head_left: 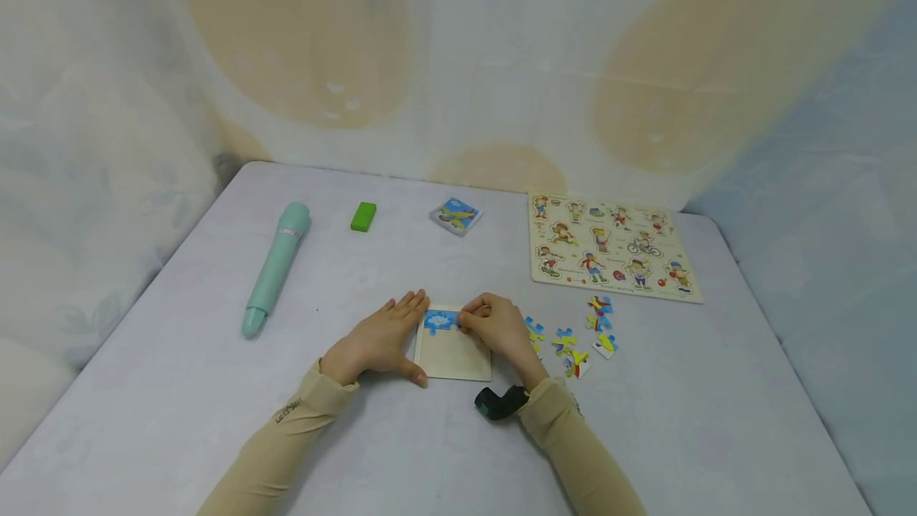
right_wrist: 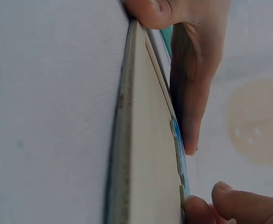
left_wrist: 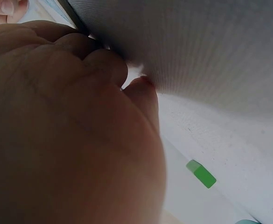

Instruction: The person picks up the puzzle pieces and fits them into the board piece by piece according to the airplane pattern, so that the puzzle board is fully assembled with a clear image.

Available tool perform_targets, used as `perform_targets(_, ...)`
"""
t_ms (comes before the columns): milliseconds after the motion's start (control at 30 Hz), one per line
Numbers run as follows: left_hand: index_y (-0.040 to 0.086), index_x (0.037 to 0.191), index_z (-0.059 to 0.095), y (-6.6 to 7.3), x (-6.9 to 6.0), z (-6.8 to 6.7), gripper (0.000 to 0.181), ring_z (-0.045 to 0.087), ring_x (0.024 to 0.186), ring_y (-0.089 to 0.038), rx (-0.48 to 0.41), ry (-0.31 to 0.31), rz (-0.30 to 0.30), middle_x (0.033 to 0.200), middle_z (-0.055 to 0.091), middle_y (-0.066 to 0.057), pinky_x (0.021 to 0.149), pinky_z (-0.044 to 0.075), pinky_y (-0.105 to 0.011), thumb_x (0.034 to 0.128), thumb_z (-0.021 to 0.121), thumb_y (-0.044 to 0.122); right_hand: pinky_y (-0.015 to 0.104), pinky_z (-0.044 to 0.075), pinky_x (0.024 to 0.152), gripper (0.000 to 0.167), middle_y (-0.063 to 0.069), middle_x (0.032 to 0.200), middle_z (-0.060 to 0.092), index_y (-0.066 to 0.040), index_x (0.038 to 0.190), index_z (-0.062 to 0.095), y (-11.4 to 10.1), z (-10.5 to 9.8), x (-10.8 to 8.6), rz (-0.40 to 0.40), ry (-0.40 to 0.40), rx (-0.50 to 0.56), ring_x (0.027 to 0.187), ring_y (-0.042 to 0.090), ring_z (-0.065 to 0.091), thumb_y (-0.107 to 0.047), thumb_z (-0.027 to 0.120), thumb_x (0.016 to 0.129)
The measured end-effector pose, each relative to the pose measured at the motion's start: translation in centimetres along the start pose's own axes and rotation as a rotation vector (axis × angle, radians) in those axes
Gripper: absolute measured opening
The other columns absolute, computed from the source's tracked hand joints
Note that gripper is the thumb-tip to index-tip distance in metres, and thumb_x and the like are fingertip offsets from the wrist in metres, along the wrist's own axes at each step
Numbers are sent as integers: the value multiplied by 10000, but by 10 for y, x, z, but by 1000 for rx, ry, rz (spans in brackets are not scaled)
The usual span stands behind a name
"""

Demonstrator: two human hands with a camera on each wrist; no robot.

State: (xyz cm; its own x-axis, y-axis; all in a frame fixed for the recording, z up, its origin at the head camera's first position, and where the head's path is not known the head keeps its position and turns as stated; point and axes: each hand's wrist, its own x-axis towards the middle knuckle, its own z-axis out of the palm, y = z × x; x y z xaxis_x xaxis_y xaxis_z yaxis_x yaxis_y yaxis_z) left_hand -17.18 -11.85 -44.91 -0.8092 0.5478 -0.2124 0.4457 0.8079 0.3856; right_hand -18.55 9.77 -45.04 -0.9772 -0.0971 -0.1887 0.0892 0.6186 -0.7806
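A pale wooden square puzzle tray point(head_left: 453, 361) with a thin raised rim lies on the white-covered table point(head_left: 401, 452), between the person's two hands. The left hand point(head_left: 376, 341) is open and flat, its fingers stretched toward the far side along the tray's left edge and its thumb set apart at the near left corner. The right hand point(head_left: 501, 333) is over the tray's far right part, thumb and fingertips curled together in a pinch on the right end of a blue-and-white cardboard-like jigsaw section point(head_left: 438, 320) — whether this is one piece or several joined is too small to tell. The section lies along the far rim, reaching the far left corner, and the rest of the tray floor shows bare wood. Just right of the right hand, loose jigsaw pieces in blue, yellow, red and white point(head_left: 564, 341) are scattered on the table. Beyond them, at the far right, is a cream rectangular board printed with small cartoon figures point(head_left: 609, 249). A square blue-and-yellow picture puzzle point(head_left: 457, 215) lies far from the hands, beyond the tray; to its left is a bright green rectangular block point(head_left: 363, 216), and further left a mint-green microphone-shaped stick point(head_left: 278, 269) lies slantwise. Both sleeves are beige — a black curved device point(head_left: 500, 403) sits at the right cuff.
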Motion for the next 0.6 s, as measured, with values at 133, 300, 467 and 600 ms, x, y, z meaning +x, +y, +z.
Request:
perform_targets(133, -20, 1526, 201, 1, 0, -1, 1258, 120, 1515, -308, 1, -1, -5, 1619, 151, -160, 1225, 164, -506, 621, 833, 583, 190, 409, 471, 158, 17, 752, 738, -89, 937, 680, 0, -1, 2, 12, -10, 56, 509, 87, 520, -239, 688, 890)
perform_targets(300, -14, 1528, 201, 0, 1, 0, 1259, 119, 1515, -306, 6, 1, -3, 1620, 154, -157, 1226, 164, -502, 620, 834, 585, 187, 417, 489, 169, 56, 740, 733, -54, 969, 680, 5, -8, 6, 33, -6, 143, 495, 84, 523, -211, 668, 908)
perform_targets(467, -8, 1530, 198, 0, 0, 0, 1261, 118, 1516, -303, 2, 3, -3, 1622, 153, -151, 1228, 159, -500, 616, 843, 574, 186, 424, 534, 215, 92, 819, 738, -39, 1032, 664, 13, -31, 11, 68, 27, 167, 547, 89, 537, -229, 635, 937)
perform_targets(600, -10, 1530, 196, 1, 0, -1, 1260, 116, 1516, -306, -2, 2, -4, 1622, 151, -152, 1227, 158, -503, 619, 843, 570, 195, 418, 543, 273, 106, 898, 739, -39, 1107, 644, 23, -53, 13, 108, 42, 187, 597, 112, 569, -266, 602, 961)
